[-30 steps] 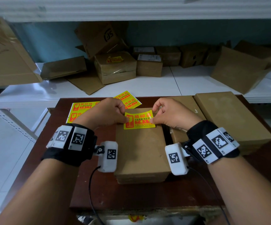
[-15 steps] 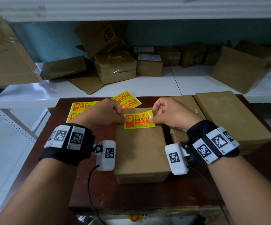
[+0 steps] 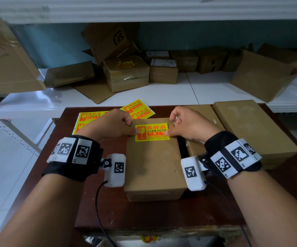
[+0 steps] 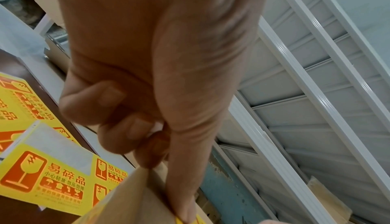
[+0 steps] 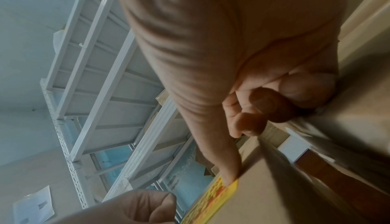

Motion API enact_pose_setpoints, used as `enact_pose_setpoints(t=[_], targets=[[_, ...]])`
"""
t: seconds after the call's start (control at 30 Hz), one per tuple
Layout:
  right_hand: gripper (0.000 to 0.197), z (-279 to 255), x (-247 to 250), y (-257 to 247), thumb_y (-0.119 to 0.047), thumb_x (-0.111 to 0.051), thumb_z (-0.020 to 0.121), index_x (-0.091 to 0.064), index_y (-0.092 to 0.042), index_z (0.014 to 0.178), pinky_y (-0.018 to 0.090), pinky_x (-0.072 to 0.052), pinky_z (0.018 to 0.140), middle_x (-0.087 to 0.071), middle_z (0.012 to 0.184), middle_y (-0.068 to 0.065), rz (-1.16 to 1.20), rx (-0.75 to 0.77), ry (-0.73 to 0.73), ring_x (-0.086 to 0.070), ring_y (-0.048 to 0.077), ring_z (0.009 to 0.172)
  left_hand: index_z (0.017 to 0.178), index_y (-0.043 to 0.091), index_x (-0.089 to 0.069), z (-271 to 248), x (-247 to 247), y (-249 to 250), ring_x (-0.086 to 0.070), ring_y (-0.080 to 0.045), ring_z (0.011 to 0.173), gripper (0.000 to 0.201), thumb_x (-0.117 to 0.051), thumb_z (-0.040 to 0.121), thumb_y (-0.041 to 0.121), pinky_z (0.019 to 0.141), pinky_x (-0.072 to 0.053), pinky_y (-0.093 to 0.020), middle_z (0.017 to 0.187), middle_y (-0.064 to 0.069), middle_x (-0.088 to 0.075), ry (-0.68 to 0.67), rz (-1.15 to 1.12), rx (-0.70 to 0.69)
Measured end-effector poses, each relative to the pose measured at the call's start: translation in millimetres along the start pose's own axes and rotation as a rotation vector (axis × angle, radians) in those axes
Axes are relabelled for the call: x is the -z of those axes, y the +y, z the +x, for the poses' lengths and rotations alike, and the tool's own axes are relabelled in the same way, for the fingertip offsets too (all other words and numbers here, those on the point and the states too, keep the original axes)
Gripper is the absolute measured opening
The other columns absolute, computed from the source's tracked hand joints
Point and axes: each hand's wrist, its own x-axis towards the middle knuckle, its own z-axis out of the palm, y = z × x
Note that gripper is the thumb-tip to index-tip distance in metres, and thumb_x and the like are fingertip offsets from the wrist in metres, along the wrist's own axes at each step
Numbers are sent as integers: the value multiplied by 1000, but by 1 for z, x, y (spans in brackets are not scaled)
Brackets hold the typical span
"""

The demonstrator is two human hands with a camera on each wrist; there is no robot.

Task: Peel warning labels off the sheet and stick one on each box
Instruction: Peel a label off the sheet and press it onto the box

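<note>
A yellow warning label (image 3: 152, 131) lies flat on the far end of a brown cardboard box (image 3: 155, 166) at the middle of the table. My left hand (image 3: 131, 127) presses its thumb on the label's left edge, its other fingers curled into the palm. My right hand (image 3: 171, 125) presses its thumb on the right edge, fingers curled too. In the left wrist view the thumb tip (image 4: 185, 216) sits on the label's corner. Two label sheets (image 3: 90, 116) (image 3: 138, 108) lie behind my left hand; one sheet (image 4: 52, 177) shows a bare peeled patch.
Two more flat brown boxes (image 3: 251, 129) (image 3: 206, 114) lie to the right on the dark table (image 3: 144, 216). The white shelf (image 3: 197, 91) behind holds several cartons, one (image 3: 126, 72) with a yellow label on top. White floor lies to the left.
The label has settled flat on the box top. My left hand slid slightly down the label's left edge, from holding the corner to pressing with the thumb. The right hand barely moved.
</note>
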Motion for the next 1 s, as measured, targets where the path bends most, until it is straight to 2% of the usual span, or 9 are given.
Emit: enact_pose_setpoints(t=[0.2,0.3,0.37,0.47,0.6,0.67,0.77,0.9,1.0], targets=[[42,-1,3,1,-23,-89,73,-59,-19,102,30,-49,72,-64,83,-2,6,-5,-2,-57,13,74,64,21,-45,-1,2,-2,-40,-14,60,44,-82,80,37,61,-31,-28,61,5,-46,-17,15,22],[41,-3,6,1,-20,-89,73,-61,-18,102,26,-48,67,-66,84,-2,23,-12,-4,-60,11,75,65,20,-46,-4,3,-1,-43,-9,45,42,-78,84,37,51,-34,-25,50,8,-51,-57,-17,47],[41,-4,7,1,-20,-90,73,-61,-18,102,26,-47,66,-67,86,-1,30,-20,-7,-60,11,76,66,19,-47,-5,5,-2,-47,-15,47,40,-76,88,35,47,-34,-24,49,3,-57,-93,-48,64],[40,-4,8,3,-20,-88,74,-61,-17,103,25,-48,64,-66,88,-1,26,-33,-16,-61,12,76,71,18,-50,-8,7,-4,-53,-25,64,34,-73,90,34,54,-36,-28,58,-4,-65,-139,-77,100],[33,-1,8,9,-13,-80,82,-60,-14,109,28,-52,52,-70,95,9,91,-72,15,-60,15,61,86,16,-64,-13,9,-4,-68,-8,59,20,-71,92,34,54,-47,-24,62,6,-70,-132,-96,168],[32,0,7,10,-18,-75,87,-63,-14,117,28,-52,52,-71,94,11,71,-75,34,-61,15,58,94,16,-71,-15,10,-5,-73,-9,67,22,-68,94,37,54,-53,-24,76,2,-76,-161,-116,203],[44,1,7,8,-32,-70,92,-61,-15,132,28,-52,56,-71,96,5,63,-62,-24,-61,15,61,93,12,-74,-16,9,-2,-73,-13,73,28,-63,98,37,56,-57,-25,85,-5,-75,-178,-134,227],[55,-3,11,0,-37,-66,95,-54,-15,144,27,-50,60,-74,97,7,147,-40,-85,-64,17,74,97,5,-73,-11,11,3,-69,-16,74,33,-58,100,34,63,-59,-28,89,-8,-72,-69,-114,168],[38,-10,18,-8,-28,-63,98,-59,-30,136,22,-50,64,-72,105,6,269,41,-41,-63,8,79,103,8,-73,-11,18,4,-70,-19,79,28,-57,101,31,63,-58,-31,100,-10,-73,13,-239,131]])
